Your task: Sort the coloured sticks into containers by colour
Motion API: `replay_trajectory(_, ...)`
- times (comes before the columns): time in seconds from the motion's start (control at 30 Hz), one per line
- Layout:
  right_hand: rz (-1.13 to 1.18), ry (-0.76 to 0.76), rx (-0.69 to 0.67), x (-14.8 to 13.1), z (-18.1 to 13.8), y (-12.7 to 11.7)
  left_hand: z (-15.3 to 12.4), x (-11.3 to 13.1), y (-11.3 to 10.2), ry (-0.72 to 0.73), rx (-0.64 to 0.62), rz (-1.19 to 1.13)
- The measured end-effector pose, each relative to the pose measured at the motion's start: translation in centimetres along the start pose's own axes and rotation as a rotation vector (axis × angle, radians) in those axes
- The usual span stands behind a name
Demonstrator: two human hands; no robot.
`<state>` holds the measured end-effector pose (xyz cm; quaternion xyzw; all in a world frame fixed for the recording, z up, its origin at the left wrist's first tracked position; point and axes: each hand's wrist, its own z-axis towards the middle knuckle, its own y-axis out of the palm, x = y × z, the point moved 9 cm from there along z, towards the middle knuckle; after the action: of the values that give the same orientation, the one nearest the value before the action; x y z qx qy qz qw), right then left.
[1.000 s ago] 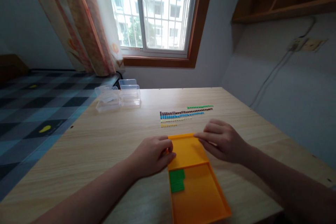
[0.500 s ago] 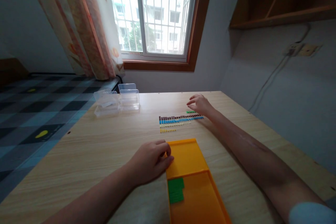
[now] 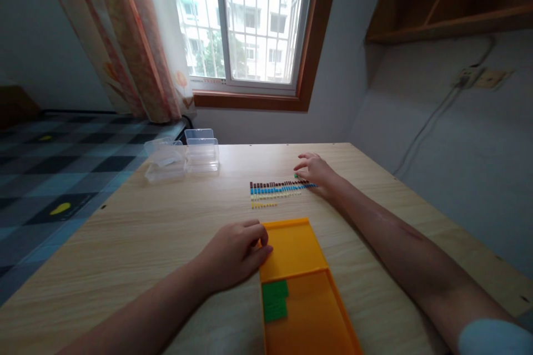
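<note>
While your left hand (image 3: 237, 252) pinches the stiff orange tray (image 3: 296, 272) rim, your loosely spread right hand (image 3: 315, 169) fingers tiny, light green pieces (image 3: 296, 176); nip their ends.

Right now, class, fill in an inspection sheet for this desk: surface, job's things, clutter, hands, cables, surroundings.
Surface: wooden table, pale grain.
Job's things: orange tray with green pieces in its near compartment; rows of small coloured pieces lined up beyond it.
Clutter: clear plastic boxes at the far left of the table.
Hands: left hand rests on the tray's far left edge; right hand reaches over the far right end of the rows, grip too small to tell.
Cables: white cable runs down the right wall from a socket.
Surroundings: window, curtain, wall shelf, checked floor.
</note>
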<state>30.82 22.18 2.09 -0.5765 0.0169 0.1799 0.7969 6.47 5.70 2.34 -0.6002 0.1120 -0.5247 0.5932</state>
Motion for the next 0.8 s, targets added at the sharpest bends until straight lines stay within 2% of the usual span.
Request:
replay_trajectory(0.3, 0.008, -0.003, -0.011, 0.0, -0.4, 1.1, 0.1, 0.5, -0.1, 0.016, -0.004, 0.038)
replay_trajectory(0.6, 0.005, 0.009, -0.009, 0.6, -0.2, -0.1, 0.1, 0.4, 0.1, 0.01, -0.019, 0.024)
replay_trajectory(0.8, -0.005, 0.018, -0.013, 1.0, -0.1, 0.4, 0.2, 0.5, 0.0, 0.007, -0.016, 0.033)
